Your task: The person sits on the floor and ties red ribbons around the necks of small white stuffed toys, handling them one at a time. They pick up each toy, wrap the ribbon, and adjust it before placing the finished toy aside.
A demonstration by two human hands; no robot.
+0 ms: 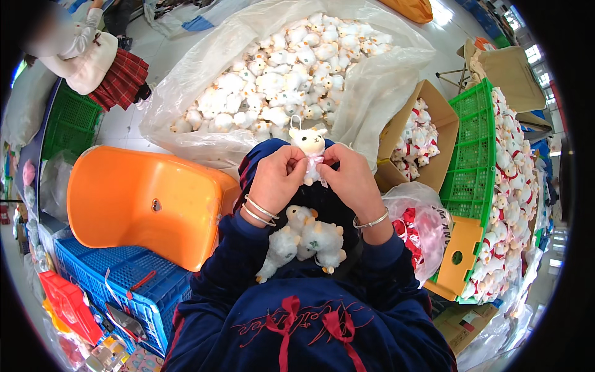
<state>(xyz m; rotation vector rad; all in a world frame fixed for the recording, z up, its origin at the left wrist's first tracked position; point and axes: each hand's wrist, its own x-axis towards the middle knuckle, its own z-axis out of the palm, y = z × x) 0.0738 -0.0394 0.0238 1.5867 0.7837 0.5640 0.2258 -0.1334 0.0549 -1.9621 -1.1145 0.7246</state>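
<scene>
A small white plush lamb with a hanging loop on its head faces up between my hands, above my lap. A pale pink ribbon sits at its neck. My left hand is closed, thumb and fingers pinching at the ribbon on the lamb's left-hand side in the picture. On the other side my right hand pinches the ribbon too. The fingertips partly cover the knot area. More white plush lambs, fluffy with tan feet, lie in my lap between my forearms.
Ahead lies a big clear plastic bag full of white plush lambs. An orange chair and blue crate are left. Right are a cardboard box, a bag of red pieces and a green crate. A person stands far left.
</scene>
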